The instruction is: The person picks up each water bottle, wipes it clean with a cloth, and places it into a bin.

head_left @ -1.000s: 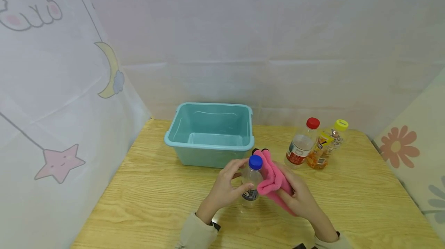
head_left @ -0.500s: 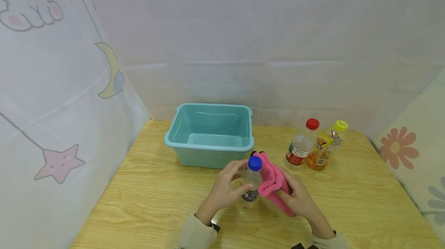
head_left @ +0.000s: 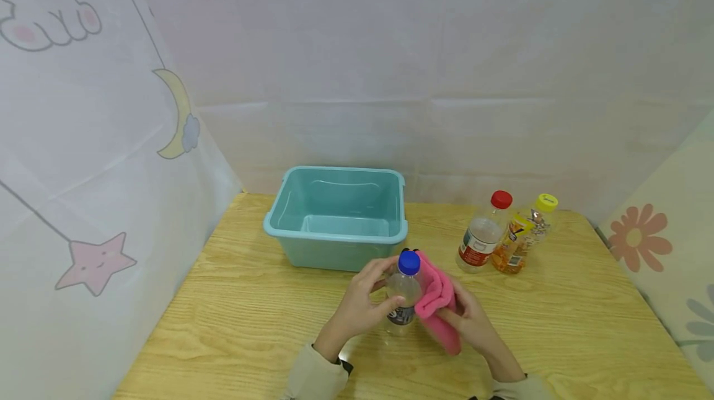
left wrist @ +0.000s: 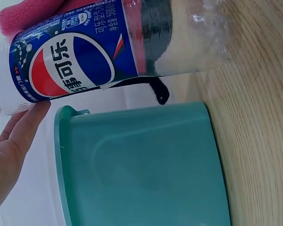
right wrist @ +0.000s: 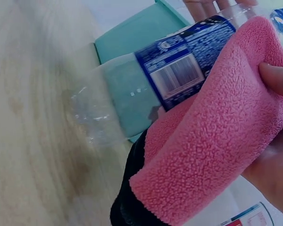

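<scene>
A clear plastic cola bottle (head_left: 404, 289) with a blue cap and blue label (left wrist: 92, 56) stands upright on the wooden table. My left hand (head_left: 364, 298) holds it from the left, thumb in front and fingers behind. Against the bottle's right side lies a folded pink fleece cloth (head_left: 436, 293), gripped by my right hand (head_left: 473, 320). In the right wrist view the cloth (right wrist: 212, 136) has a black edge and covers part of the label. The fingertips under the cloth are hidden.
A teal plastic bin (head_left: 334, 251) stands behind the bottle, left of centre. To the right are a red-capped bottle (head_left: 481, 240) and a yellow-capped bottle (head_left: 515, 245) with orange at its base. A white printed sheet (head_left: 346, 77) hangs behind the table.
My right hand and the pink cloth have slid a little down and left along the bottle. The bottle and my left hand have hardly moved.
</scene>
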{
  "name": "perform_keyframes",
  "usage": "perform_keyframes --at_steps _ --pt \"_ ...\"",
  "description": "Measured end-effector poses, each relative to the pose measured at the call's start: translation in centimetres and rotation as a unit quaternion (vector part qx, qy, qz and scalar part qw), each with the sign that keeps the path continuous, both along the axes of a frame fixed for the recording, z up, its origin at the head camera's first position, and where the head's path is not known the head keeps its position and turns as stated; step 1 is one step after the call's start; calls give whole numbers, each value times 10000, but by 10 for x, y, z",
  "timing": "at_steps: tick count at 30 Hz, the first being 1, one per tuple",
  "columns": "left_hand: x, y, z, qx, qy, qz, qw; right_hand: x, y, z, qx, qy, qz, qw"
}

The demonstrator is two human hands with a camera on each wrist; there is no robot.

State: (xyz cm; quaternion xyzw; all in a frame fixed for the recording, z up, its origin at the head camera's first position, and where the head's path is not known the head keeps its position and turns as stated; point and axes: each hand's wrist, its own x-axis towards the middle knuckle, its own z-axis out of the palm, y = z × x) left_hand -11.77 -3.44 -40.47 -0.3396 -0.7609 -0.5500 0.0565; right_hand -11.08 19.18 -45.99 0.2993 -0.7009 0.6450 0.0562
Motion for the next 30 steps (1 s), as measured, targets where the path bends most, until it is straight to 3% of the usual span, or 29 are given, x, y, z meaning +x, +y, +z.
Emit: perform_keyframes --at_steps 4,9,18,25,30 --pt "-8 1 -18 -21 9 -45 10000 0 0 -8 164 -237 -165 9994" --pt "-12 0 -26 47 -22 -127 9999 1 0 -15 294 -476 -255 9981" --pt "-11 3 -29 -72 199 34 9998 0 0 -23 152 -535 -112 9984" --pt "-12 8 -31 -87 460 368 9982 3 -1 -20 212 -583 -383 9973" --pt "-10 8 -28 -136 496 418 9978 6 -1 -21 89 -514 -548 9971"
